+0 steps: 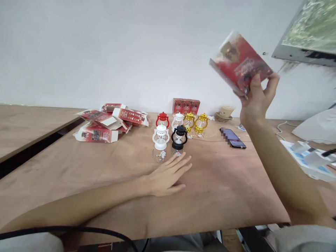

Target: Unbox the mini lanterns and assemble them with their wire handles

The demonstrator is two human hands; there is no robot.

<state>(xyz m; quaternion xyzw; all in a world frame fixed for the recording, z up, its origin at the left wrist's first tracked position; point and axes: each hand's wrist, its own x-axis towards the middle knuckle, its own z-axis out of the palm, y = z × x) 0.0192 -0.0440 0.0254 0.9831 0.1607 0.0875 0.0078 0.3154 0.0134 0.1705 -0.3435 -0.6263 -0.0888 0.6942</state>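
High at the upper right, my right hand (258, 92) grips a red printed cardboard box (238, 64), tilted and a little blurred. My left hand (169, 176) lies flat on the wooden table (223, 189), fingers spread, holding nothing. Just beyond its fingertips stand a black mini lantern (179, 138) and a white mini lantern (161, 138). Behind them is a row with a red lantern (162, 120), another white lantern (178, 119) and two gold lanterns (201, 122). Small metal parts (160, 155) lie in front of the lanterns, some close to my left fingers.
Several opened red boxes (98, 134) are heaped at the left. Small red boxes (186, 106) stand against the wall. A phone (233, 138), a cup (226, 111) and a white power strip (309, 159) sit to the right. A black cable (105, 230) crosses the near edge.
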